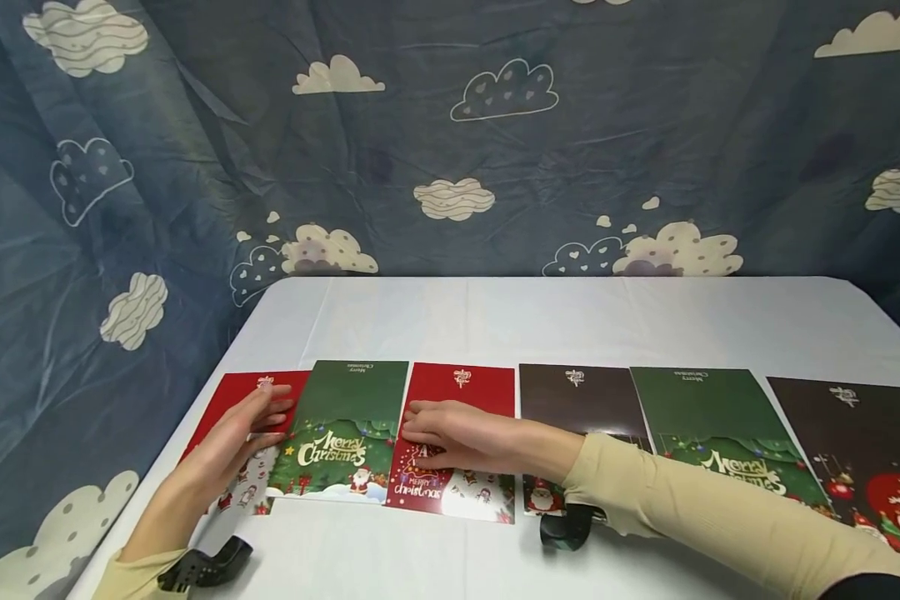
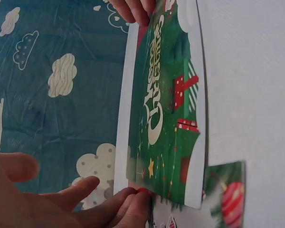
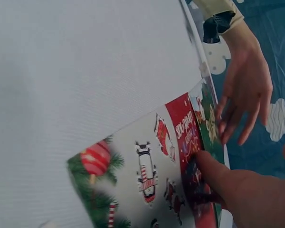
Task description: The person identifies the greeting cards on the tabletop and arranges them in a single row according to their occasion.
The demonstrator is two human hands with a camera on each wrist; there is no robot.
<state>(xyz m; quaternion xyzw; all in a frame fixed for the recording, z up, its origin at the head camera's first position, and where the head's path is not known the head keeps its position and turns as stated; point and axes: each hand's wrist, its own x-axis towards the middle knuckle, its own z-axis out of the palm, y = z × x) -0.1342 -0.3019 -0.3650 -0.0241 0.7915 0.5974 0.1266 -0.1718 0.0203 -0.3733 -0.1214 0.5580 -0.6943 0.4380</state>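
My left hand rests over the leftmost red Christmas card, its fingertips at the left edge of a green "Merry Christmas" card. That green card overlaps the red one beneath; the left wrist view shows the fingertips right at the green edge. My right hand lies across the middle red card, fingers stretched toward its left edge, where it borders the green card. In the right wrist view, the thumb touches the red card's face. Both hands have loosely extended fingers.
To the right, a dark brown card, another green card and a second dark card continue the row on the white table. My right sleeve crosses over them. A cloud-patterned cloth hangs behind.
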